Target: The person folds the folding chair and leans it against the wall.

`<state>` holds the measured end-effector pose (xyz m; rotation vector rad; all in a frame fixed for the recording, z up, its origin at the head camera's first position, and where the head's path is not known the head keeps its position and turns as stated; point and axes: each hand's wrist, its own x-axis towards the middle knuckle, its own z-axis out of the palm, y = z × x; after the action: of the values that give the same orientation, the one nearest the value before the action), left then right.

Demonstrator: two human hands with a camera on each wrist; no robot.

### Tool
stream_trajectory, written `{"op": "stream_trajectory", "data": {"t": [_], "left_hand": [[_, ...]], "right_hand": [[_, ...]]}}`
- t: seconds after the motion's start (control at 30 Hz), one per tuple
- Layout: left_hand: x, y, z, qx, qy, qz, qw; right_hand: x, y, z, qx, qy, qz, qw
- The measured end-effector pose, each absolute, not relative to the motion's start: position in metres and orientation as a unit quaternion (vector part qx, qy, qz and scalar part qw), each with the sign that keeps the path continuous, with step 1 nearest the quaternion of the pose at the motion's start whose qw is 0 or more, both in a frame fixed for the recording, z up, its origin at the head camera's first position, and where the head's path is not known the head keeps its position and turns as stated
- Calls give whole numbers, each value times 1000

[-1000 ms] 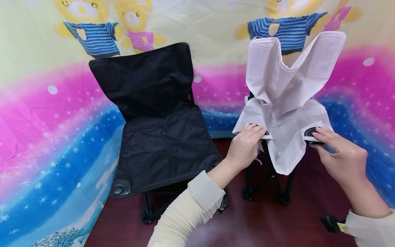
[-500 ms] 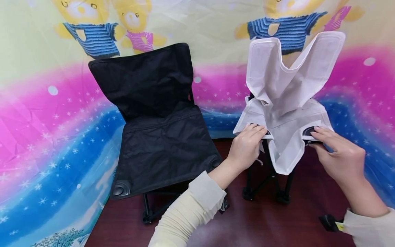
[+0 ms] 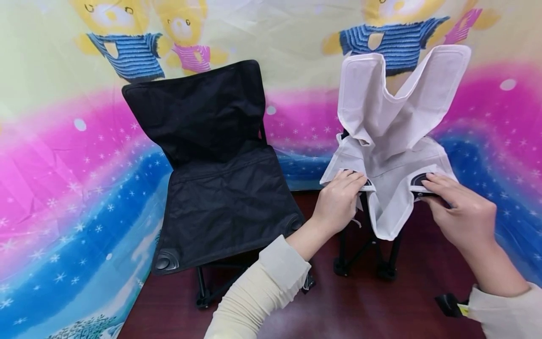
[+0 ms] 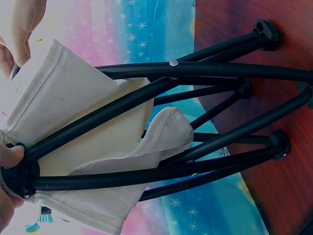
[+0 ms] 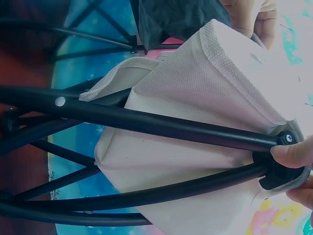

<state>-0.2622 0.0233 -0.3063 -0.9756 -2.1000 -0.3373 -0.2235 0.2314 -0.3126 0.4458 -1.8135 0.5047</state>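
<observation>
A white folding chair (image 3: 391,160) stands partly folded at the right, its fabric seat sagging in a V between black legs. My left hand (image 3: 338,200) grips its front left corner, fingers over the dark corner patch. In the left wrist view the thumb presses the black corner joint (image 4: 19,169). My right hand (image 3: 466,212) grips the front right corner in the same way. The right wrist view shows that thumb against the corner joint (image 5: 279,166) where two leg tubes (image 5: 186,129) meet.
A black folding chair (image 3: 228,202) stands unfolded at the left, near my left forearm. Behind both chairs hangs a printed bear backdrop (image 3: 296,56). The dark red surface (image 3: 322,310) lies beneath them. A small black object (image 3: 448,305) is beside my right sleeve.
My right hand has moved slightly left with the front right corner, bringing the two front corners a little closer together. The left hand has barely moved.
</observation>
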Motion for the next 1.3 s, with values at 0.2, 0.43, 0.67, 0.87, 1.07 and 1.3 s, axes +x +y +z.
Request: {"op": "stream_trajectory", "data": {"t": [0.2, 0.43, 0.67, 0.87, 1.07, 1.3], "left_hand": [[-262, 24, -305, -385, -824, -136, 394], [-262, 23, -304, -384, -825, -129, 394], [-263, 23, -304, -387, -824, -129, 394], [-262, 23, -303, -385, -828, -125, 388], [-262, 24, -302, -386, -829, -121, 387], [-262, 25, -302, -388, -825, -127, 391]], "right_hand": [[-225, 228, -311, 195, -764, 223, 573], [-226, 226, -310, 202, -764, 222, 571], [-226, 225, -309, 204, -766, 222, 567], [-226, 224, -308, 207, -769, 221, 563], [-227, 223, -307, 210, -769, 223, 562], [-227, 221, -306, 213, -765, 228, 564]]}}
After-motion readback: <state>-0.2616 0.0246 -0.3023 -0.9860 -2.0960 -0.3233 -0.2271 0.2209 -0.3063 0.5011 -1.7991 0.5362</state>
